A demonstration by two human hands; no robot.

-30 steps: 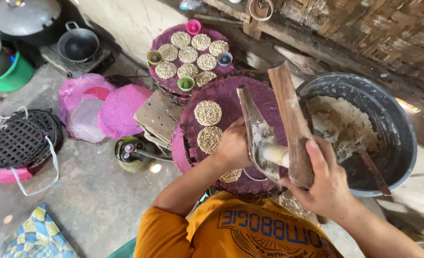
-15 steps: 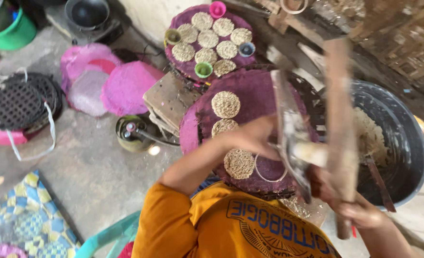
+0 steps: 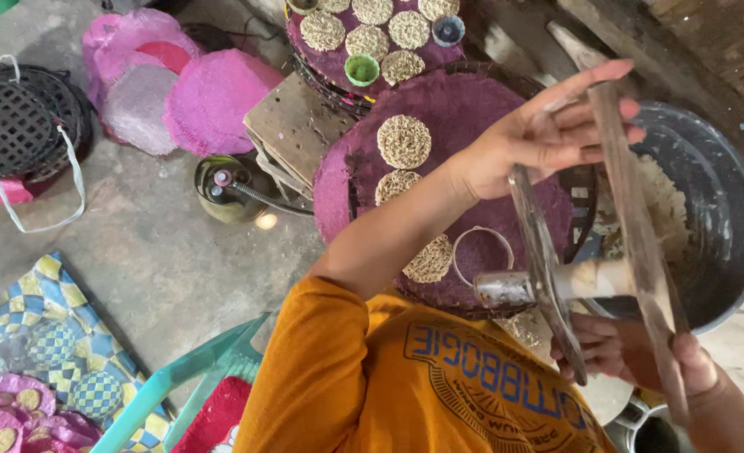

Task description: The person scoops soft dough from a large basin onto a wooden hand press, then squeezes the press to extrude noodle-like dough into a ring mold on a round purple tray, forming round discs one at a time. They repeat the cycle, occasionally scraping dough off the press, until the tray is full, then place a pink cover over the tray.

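The wooden noodle press [image 3: 594,277] stands over the purple woven tray [image 3: 464,126] — long levers running away from the body. Left hand [image 3: 548,134] grips their far ends; right hand [image 3: 632,352] clasps the near ends.

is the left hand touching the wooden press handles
Touching. The head view shows the left hand wrapped over the top ends of the wooden press handles, fingers lying across them with no gap.
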